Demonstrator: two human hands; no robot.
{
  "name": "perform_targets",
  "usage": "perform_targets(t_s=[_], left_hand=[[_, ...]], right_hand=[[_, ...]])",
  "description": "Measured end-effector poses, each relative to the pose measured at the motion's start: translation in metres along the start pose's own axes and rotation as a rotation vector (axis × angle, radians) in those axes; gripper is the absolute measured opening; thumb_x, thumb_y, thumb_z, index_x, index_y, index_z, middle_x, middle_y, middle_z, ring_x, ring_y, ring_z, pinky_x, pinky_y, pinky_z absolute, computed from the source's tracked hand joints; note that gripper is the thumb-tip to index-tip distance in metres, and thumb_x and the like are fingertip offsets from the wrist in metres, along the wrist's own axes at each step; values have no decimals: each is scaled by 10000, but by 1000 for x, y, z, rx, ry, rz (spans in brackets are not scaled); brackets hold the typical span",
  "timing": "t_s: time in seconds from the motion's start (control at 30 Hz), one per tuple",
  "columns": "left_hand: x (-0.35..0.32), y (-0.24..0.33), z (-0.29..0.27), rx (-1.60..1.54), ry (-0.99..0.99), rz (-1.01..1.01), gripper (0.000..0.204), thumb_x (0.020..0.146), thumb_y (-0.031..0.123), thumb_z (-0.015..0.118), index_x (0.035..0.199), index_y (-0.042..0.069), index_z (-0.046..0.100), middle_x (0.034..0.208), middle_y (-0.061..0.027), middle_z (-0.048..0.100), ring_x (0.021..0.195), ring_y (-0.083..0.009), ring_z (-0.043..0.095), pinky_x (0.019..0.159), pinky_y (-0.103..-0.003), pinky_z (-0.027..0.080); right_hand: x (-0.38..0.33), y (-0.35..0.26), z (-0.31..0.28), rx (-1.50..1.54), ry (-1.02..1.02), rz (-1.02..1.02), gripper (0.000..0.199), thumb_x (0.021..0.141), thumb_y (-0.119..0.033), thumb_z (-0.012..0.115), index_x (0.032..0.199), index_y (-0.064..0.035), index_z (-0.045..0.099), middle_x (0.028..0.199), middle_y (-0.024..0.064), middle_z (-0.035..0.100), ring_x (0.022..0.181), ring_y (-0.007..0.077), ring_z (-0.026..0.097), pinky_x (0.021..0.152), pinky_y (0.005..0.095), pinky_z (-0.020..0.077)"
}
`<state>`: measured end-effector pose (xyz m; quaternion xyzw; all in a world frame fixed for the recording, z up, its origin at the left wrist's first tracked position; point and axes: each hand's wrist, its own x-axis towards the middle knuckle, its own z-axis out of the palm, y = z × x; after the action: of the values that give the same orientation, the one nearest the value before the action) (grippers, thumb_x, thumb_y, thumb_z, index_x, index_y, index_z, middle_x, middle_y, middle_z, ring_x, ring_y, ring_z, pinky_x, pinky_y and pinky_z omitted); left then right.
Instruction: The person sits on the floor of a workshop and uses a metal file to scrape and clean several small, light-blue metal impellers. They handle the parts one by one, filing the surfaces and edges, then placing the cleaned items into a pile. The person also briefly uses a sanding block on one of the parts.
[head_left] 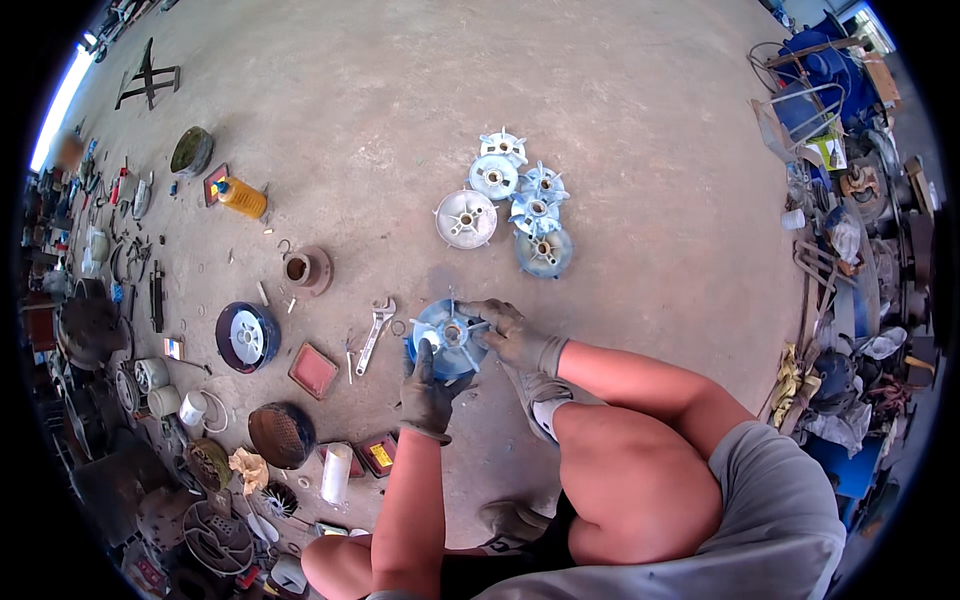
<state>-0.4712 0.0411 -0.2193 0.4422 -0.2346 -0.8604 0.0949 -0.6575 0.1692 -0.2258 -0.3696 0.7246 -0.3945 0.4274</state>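
A round blue fan wheel (452, 336) with radial blades and a hub hole is held above the concrete floor in front of me. My left hand (428, 394), in a dark grey glove, grips its near left rim with the thumb up over the face. On the other side, my gloved right hand (512, 336) closes around the right edge; some fingertips are hidden behind the wheel. An adjustable wrench (376, 336) lies just left of the fan wheel. Farther off, several similar fan wheels (493, 177) in blue and pale grey lie grouped on the floor.
On the left are a dark round pan with a fan wheel (248, 338), a rusty flanged collar (308, 270), a red tray (313, 370), a yellow bottle (241, 198) and a white cylinder (337, 474). Piled scrap and parts (860, 250) line the right side.
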Motion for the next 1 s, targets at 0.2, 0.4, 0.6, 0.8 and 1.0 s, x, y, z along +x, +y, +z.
perform_targets(t_s=[0.2,0.4,0.6,0.8,1.0], left_hand=[[-1,-2,-6,-85,-20,-64,553,1024,191,738,1519,95,512,1400,-144,656,1227,-362,690,908,-604,637],[22,15,-16,-11,-30,57,467,986,71,757,1422,9,601,1338,-146,703,1162,-303,728,965,-498,632],[152,66,46,203,-212,132,467,992,111,772,1395,-64,614,1301,-139,731,1189,-248,712,1059,-383,556],[234,82,119,780,212,216,734,857,286,934,1410,-73,611,1344,-152,717,1241,-256,682,1099,-387,504],[254,67,104,643,14,10,815,844,339,944,1447,-78,588,1399,-174,691,1281,-269,657,1129,-419,481]], right_hand=[[13,15,-29,-368,-196,-148,618,988,-243,707,1579,-216,530,1573,210,489,1468,405,454,1241,493,389],[102,47,-133,-383,970,482,895,897,-553,816,1504,44,538,1483,285,589,1358,419,593,1186,462,443],[131,88,-176,76,554,797,894,892,-495,831,1478,109,532,1510,290,591,1355,354,630,1118,406,502],[112,122,-170,270,772,482,844,897,-380,849,1483,104,483,1362,265,678,1165,302,727,979,392,584],[165,92,-200,583,633,275,581,979,-309,811,1375,58,598,1206,125,743,1017,186,728,845,354,597]])
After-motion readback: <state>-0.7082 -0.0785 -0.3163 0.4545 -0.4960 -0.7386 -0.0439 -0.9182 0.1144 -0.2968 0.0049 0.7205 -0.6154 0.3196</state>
